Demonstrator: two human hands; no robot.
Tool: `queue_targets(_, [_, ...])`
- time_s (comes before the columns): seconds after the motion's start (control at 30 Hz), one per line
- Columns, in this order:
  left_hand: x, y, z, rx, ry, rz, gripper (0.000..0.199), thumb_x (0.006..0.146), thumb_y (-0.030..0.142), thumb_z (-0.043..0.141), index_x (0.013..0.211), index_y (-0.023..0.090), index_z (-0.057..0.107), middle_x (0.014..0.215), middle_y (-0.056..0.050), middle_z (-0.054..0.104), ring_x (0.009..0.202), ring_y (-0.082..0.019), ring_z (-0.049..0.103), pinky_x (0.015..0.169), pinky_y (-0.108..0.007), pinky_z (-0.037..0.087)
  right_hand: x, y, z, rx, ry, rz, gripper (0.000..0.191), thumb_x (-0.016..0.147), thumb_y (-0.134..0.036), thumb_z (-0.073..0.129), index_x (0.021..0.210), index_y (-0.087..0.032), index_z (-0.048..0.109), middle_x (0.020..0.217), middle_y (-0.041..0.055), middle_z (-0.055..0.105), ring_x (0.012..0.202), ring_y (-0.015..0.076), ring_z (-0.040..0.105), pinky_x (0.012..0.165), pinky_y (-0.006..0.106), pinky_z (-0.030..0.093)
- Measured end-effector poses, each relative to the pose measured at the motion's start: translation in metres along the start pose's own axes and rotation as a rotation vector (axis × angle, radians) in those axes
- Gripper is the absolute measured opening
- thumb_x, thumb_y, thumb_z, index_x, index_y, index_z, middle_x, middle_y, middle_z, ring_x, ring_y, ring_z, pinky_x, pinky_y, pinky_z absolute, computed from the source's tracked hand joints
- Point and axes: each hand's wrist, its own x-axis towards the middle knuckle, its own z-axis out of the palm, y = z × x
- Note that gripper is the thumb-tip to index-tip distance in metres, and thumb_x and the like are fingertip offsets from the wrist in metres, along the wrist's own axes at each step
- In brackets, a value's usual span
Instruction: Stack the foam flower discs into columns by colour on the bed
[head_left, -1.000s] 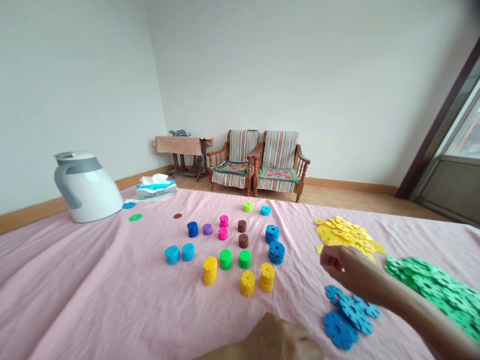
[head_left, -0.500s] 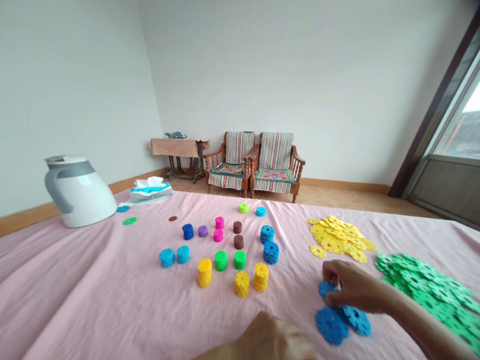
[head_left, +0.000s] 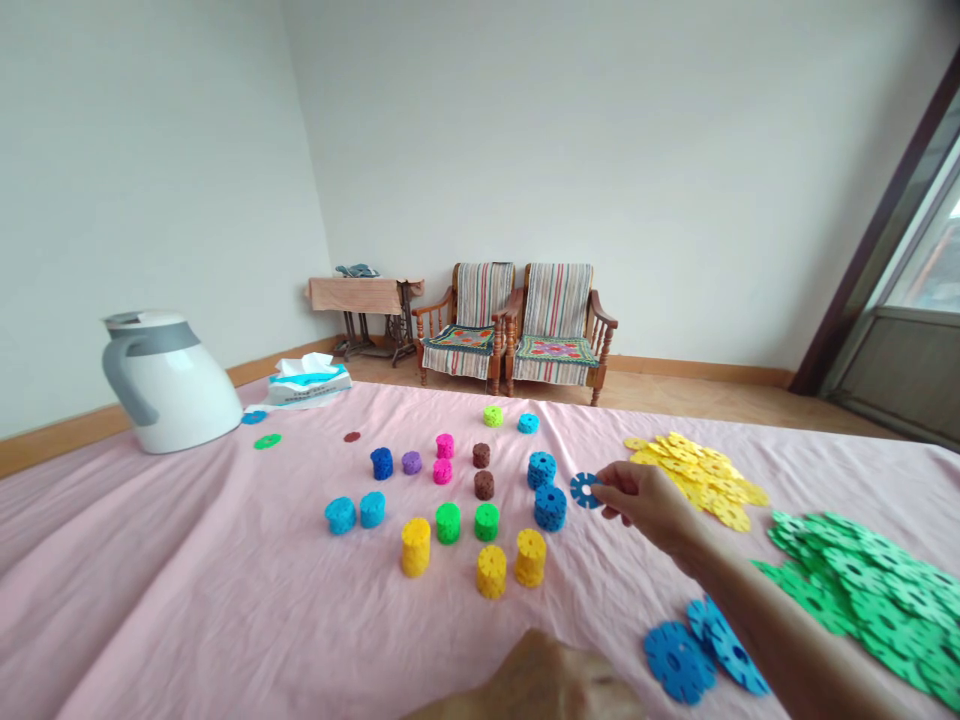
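Pinched at its edge by the thumb and fingers of my right hand (head_left: 645,500) is a blue notched disc (head_left: 585,490), held tilted up just right of the stacks. Closest to it are two blue disc stacks (head_left: 550,508), one behind the other. Loose blue discs (head_left: 679,660) lie on the cloth below my right forearm, which partly covers them. My left hand (head_left: 540,680) rests at the bottom edge, back upward; its fingers are hidden. Yellow stacks (head_left: 491,572) and green stacks (head_left: 448,523) stand in front of it.
A yellow disc pile (head_left: 697,475) and a green disc pile (head_left: 870,590) lie at right. More small stacks, brown (head_left: 484,486), pink (head_left: 442,471) and light blue (head_left: 340,515), stand on the pink cloth (head_left: 225,600). A white jug (head_left: 187,390) and tissue pack (head_left: 309,380) are at left.
My right hand has lifted one blue disc from the loose ones and carried it left and away from me toward the blue stacks. The view has shifted slightly; my left hand stays low.
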Motion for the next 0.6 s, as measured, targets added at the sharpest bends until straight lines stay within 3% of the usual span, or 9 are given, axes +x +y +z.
queue_targets(0.13, [0.01,-0.004,0.003,0.012,0.067,-0.032,0.01,0.09,0.027,0.055,0.084,0.021,0.061,0.08,-0.002,0.062,0.067,-0.012,0.058,0.06,-0.023,0.049,-0.002,-0.006,0.009,0.137,-0.011,0.044,0.016,0.068,-0.032,0.061,0.07,-0.017,0.061,0.062,-0.0002,0.063,0.056,0.0106,0.056,0.05,0.021,0.038])
queue_targets(0.2, [0.01,-0.002,-0.003,0.024,0.176,-0.088,0.005,0.084,0.018,0.058,0.08,0.02,0.06,0.072,-0.002,0.059,0.062,-0.013,0.056,0.055,-0.023,0.046,-0.008,-0.006,0.01,0.142,-0.048,0.031,0.017,0.068,-0.033,0.061,0.07,-0.016,0.061,0.059,-0.0019,0.059,0.054,0.0089,0.052,0.049,0.02,0.037])
queue_targets(0.3, [0.005,0.006,-0.015,0.012,0.479,-0.219,0.016,0.079,0.01,0.056,0.093,0.017,0.059,0.081,-0.004,0.056,0.066,-0.015,0.056,0.061,-0.026,0.048,-0.025,-0.008,0.011,0.136,-0.153,0.031,0.015,0.067,-0.031,0.062,0.068,-0.016,0.059,0.054,-0.0043,0.055,0.049,0.0076,0.048,0.045,0.019,0.034])
queue_targets(0.37, [0.002,0.01,-0.022,-0.021,0.596,-0.292,0.034,0.078,0.006,0.057,0.11,0.02,0.055,0.096,-0.005,0.054,0.073,-0.015,0.056,0.072,-0.029,0.049,-0.039,-0.009,0.011,0.148,-0.228,0.036,0.012,0.066,-0.028,0.061,0.066,-0.017,0.058,0.052,-0.005,0.054,0.048,0.0073,0.049,0.045,0.019,0.033])
queue_targets(0.5, [0.003,0.015,-0.024,-0.043,0.529,-0.419,0.067,0.074,0.005,0.067,0.131,0.028,0.042,0.122,-0.007,0.046,0.094,-0.018,0.055,0.088,-0.034,0.047,-0.065,-0.008,0.012,0.172,-0.323,0.044,0.006,0.065,-0.022,0.06,0.065,-0.017,0.056,0.055,-0.0053,0.055,0.049,0.0066,0.051,0.048,0.019,0.037])
queue_targets(0.6, [0.006,0.017,-0.021,-0.009,0.447,-0.425,0.059,0.074,0.011,0.072,0.125,0.027,0.049,0.114,-0.005,0.052,0.097,-0.021,0.055,0.089,-0.035,0.047,-0.074,-0.002,0.013,0.194,-0.334,0.052,0.003,0.065,-0.019,0.058,0.064,-0.017,0.056,0.053,-0.0064,0.054,0.048,0.0061,0.05,0.047,0.018,0.036])
